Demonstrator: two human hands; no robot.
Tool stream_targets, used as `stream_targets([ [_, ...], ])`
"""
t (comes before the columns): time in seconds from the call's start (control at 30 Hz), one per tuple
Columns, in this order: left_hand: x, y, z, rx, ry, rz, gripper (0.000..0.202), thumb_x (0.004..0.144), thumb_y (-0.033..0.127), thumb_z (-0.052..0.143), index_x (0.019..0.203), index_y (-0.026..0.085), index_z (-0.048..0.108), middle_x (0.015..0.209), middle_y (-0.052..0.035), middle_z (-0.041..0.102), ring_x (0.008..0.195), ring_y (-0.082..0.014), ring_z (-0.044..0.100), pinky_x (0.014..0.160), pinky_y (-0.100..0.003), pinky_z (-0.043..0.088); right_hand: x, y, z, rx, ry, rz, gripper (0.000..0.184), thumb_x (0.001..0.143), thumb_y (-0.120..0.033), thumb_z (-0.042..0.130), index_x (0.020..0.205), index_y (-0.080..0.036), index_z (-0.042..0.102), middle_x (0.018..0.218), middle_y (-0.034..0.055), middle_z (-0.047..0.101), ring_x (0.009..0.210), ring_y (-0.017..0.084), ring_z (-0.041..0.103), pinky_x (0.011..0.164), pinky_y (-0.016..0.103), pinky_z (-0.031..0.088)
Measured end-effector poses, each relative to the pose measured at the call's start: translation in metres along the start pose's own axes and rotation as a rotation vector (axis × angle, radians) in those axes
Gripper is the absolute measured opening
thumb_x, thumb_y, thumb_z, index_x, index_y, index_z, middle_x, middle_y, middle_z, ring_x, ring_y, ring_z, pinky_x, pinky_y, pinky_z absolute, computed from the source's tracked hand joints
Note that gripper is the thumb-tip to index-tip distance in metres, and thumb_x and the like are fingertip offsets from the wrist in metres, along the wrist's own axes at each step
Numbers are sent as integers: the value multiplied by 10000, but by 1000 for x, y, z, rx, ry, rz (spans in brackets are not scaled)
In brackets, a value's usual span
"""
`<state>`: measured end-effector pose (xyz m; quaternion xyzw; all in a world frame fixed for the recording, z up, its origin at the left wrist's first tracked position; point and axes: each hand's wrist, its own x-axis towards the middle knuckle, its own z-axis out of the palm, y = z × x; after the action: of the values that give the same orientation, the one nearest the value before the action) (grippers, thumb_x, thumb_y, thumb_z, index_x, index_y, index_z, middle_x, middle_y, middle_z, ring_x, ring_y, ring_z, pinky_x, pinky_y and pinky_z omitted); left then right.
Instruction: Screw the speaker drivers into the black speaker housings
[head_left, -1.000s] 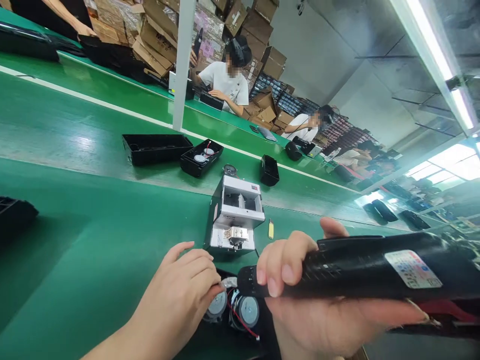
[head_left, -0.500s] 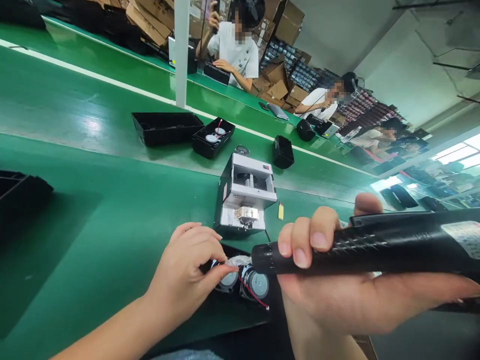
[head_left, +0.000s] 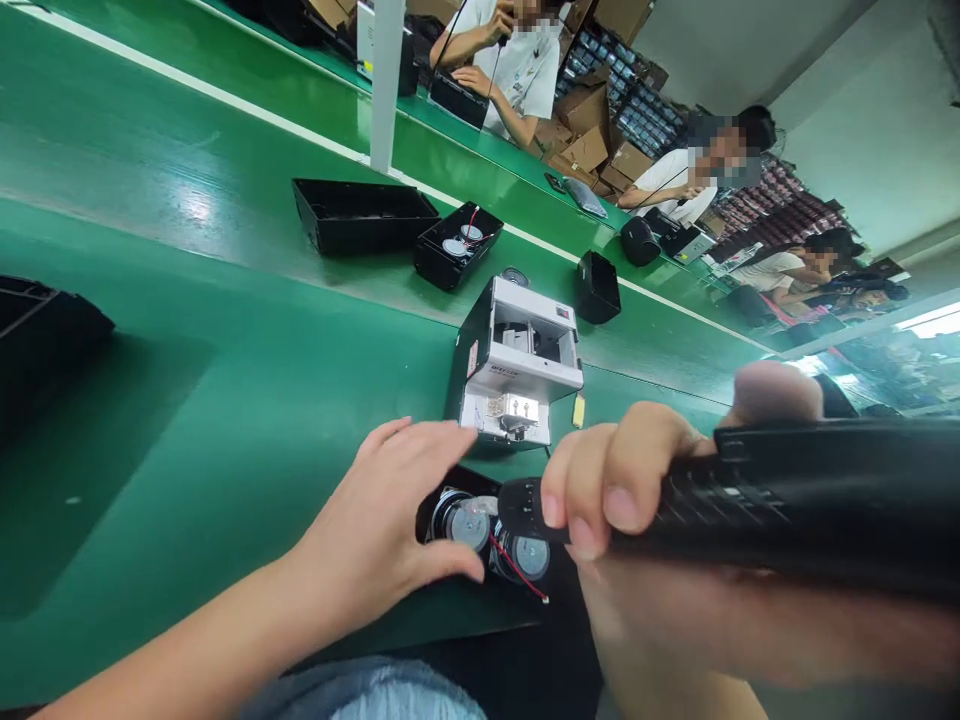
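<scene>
My right hand (head_left: pixel 645 540) is shut around a black electric screwdriver (head_left: pixel 787 490), whose front end hangs over the speakers. Below it, a black speaker housing (head_left: pixel 457 482) lies on the green belt, holding two round speakers (head_left: pixel 470 525) joined by a red and black wire (head_left: pixel 517 570). My left hand (head_left: pixel 375 510) is spread at the housing's left side, with its thumb over the nearer speaker. Part of the housing is hidden by both hands. Just beyond stands a white screw feeder (head_left: pixel 517 365).
Several black plastic housings (head_left: pixel 364 215) lie on the green belt (head_left: pixel 225 340), one holding speakers. A small yellow item (head_left: pixel 578 410) sits by the feeder. A white post (head_left: pixel 386 80), co-workers (head_left: pixel 517 70), and cardboard boxes (head_left: pixel 589 130) stand beyond a white stripe.
My left fingers have gone from pinching at the speakers to spreading wider. The screwdriver has swung left, closer over the speakers, and the view has shifted, moving the belt items up and right.
</scene>
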<state>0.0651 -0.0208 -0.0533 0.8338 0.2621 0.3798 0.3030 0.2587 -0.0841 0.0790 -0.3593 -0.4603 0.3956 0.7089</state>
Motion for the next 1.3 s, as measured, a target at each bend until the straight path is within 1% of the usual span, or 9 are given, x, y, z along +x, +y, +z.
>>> stream_targets([
  [0.07, -9, -3, -6, 2, -52, -70, 1318, 707, 841, 903, 1764, 316, 317, 1706, -183, 560, 1547, -410, 571, 1283, -599, 461, 7, 7, 3, 17, 24, 32, 588, 890, -856, 706, 1204, -374, 825, 672, 6, 732, 476, 196, 632, 516, 366, 560],
  [0.13, -22, -8, -9, -26, -149, -131, 1486, 634, 859, 932, 1810, 356, 174, 1791, -186, 444, 1612, -435, 496, 1271, -605, 508, 13, 16, 4, 26, 18, 82, 580, 828, -840, 789, 1145, -358, 844, 635, 12, 722, 466, 207, 629, 506, 370, 554],
  [0.2, -33, -13, -6, -51, -244, -166, 1552, 622, 786, 994, 1820, 378, 97, 1811, -189, 414, 1622, -447, 487, 1267, -619, 525, 17, 24, 4, 16, -22, 129, 573, 796, -820, 833, 1120, -348, 851, 621, 14, 722, 459, 220, 638, 516, 395, 567],
  [0.33, -43, -23, 9, -49, -266, -203, 1526, 665, 606, 1061, 1812, 412, 73, 1797, -187, 441, 1605, -450, 514, 1268, -664, 517, 18, 40, 2, -39, -25, 114, 594, 817, -829, 805, 1136, -330, 849, 614, 16, 730, 437, 220, 632, 510, 402, 573],
  [0.5, -43, -25, 14, -75, -247, -201, 1504, 656, 558, 1078, 1809, 400, 126, 1767, -175, 492, 1563, -440, 566, 1258, -639, 527, 18, 53, 1, -77, -30, 69, 609, 882, -839, 727, 1171, -314, 839, 611, 10, 729, 437, 207, 622, 505, 376, 566],
  [0.73, -44, -25, 12, -67, -222, -187, 1541, 654, 599, 1068, 1817, 382, 81, 1781, -172, 477, 1562, -429, 570, 1239, -588, 546, 22, 52, 0, -93, -25, 139, 613, 836, -843, 773, 1127, -305, 817, 612, 14, 735, 436, 218, 631, 522, 398, 581],
  [0.93, -37, -22, 5, -50, -262, -148, 1529, 697, 604, 1047, 1818, 377, 32, 1756, -182, 507, 1531, -429, 600, 1206, -600, 575, 25, 57, 2, -153, -17, 110, 618, 854, -872, 724, 1105, -312, 800, 596, 1, 741, 406, 226, 612, 500, 410, 571],
  [1.13, -38, -24, 8, -86, -230, -142, 1478, 720, 648, 1019, 1822, 374, 73, 1760, -180, 503, 1538, -427, 594, 1227, -604, 553, 25, 58, 3, -134, -11, 116, 607, 868, -863, 714, 1099, -307, 791, 586, -12, 726, 395, 215, 588, 487, 395, 549],
  [1.3, -41, -27, 12, -92, -226, -153, 1423, 750, 704, 976, 1819, 374, 97, 1777, -175, 478, 1551, -427, 577, 1235, -605, 533, 30, 56, -3, -112, -75, 173, 575, 853, -808, 776, 1118, -300, 738, 616, -16, 743, 411, 220, 607, 469, 380, 542],
])
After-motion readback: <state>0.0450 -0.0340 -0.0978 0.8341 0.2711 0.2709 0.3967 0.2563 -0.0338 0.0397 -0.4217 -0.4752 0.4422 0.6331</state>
